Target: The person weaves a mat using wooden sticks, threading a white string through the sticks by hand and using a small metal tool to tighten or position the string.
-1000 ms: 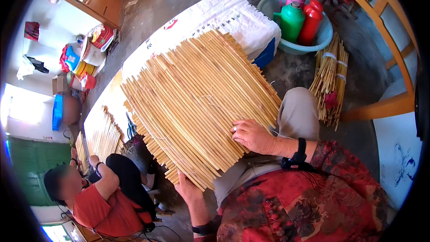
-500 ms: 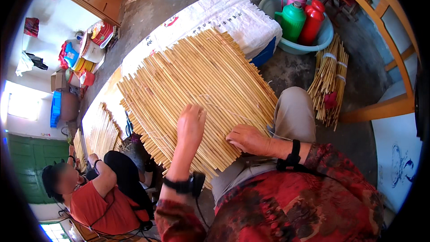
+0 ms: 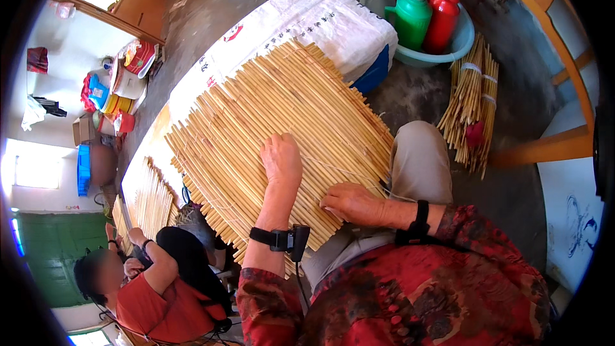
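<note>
A mat of straw-coloured reed sticks [image 3: 256,109] with thin pale cord across it spans my lap and a white-cloth-covered table [image 3: 275,6]. My left hand [image 3: 280,157] rests on the middle of the mat with curled fingers near the cord, back upward; whatever they hold is hidden. Lower and to the right, my right hand [image 3: 352,202] lies closed at the mat's near part, thumb and fingers bent onto the sticks; what they pinch cannot be made out. My knee [image 3: 419,154] shows beside the mat's right edge.
At lower left a person [image 3: 154,295] in red sits by another reed mat [image 3: 150,198]. At upper right, a basin [image 3: 378,0] holds thermoses [image 3: 413,22], with reed bundles [image 3: 471,96] below it and a wooden chair frame [image 3: 544,154] beside them.
My left hand has moved from the mat's lower left edge up and inward onto its middle. My right hand has shifted slightly down and left.
</note>
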{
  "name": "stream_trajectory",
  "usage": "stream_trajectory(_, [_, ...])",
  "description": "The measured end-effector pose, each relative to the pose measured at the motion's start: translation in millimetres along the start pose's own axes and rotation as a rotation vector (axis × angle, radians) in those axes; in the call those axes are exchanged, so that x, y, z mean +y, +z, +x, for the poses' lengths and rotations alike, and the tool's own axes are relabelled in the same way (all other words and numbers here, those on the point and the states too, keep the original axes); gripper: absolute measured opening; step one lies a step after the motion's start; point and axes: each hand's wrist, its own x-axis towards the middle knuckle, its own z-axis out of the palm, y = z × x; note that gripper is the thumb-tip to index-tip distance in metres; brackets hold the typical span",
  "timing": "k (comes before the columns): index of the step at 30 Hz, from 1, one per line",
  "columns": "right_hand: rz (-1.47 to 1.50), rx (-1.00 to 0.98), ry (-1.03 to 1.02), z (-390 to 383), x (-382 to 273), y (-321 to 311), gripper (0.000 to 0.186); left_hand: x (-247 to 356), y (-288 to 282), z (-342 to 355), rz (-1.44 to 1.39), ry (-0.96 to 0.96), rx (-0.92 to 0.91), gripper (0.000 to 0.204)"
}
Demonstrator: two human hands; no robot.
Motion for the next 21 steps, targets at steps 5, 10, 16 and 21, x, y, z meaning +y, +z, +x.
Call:
stream_trajectory(5, [-0.005,-0.027,-0.020,0,5,-4,0.011,-11,-1,-2,-0.039,0.058,0.013,0.007])
stream_trajectory(10, [-0.028,-0.045,-0.025,3,3,-6,0.010,-9,-1,-3,-0.037,0.072,0.072,0.006])
stream_trajectory(16, [-0.048,-0.039,-0.053,4,-2,-9,0.008,-17,5,-1,-0.051,0.144,0.114,0.005])
stream_trajectory(21, [-0.106,-0.008,-0.090,8,-2,-9,0.010,-29,7,0,-0.169,0.148,0.154,0.004])
